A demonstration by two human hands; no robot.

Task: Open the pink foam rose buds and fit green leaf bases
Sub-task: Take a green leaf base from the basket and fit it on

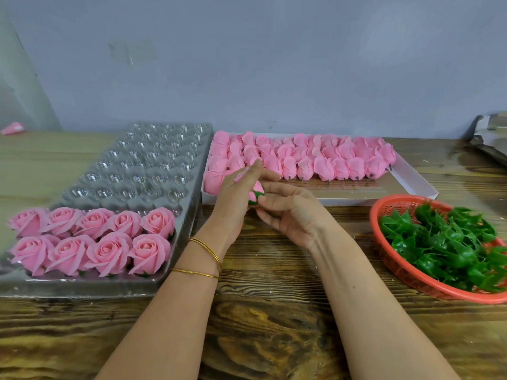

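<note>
Clear blister tray (pixel 82 286) with nine opened roses (pixel 104 250) in its near rows. Left hand (pixel 233 193), fingers curled round a pink rose bud (pixel 258 189) above the wooden table (pixel 274 325). Right hand (pixel 288 212), fingertips pinching the green leaf base (pixel 253 202) at the bud's lower end. White box (pixel 411 182) of closed buds (pixel 323 163). Red basket (pixel 384 259) of loose leaf bases (pixel 444 248).

Hemmed at left by clear tray (pixel 82 286), at right by red basket (pixel 371 223), ahead by rose buds (pixel 323 163) in white box (pixel 356 201); passable over bare tabletop (pixel 274 311) between.
</note>
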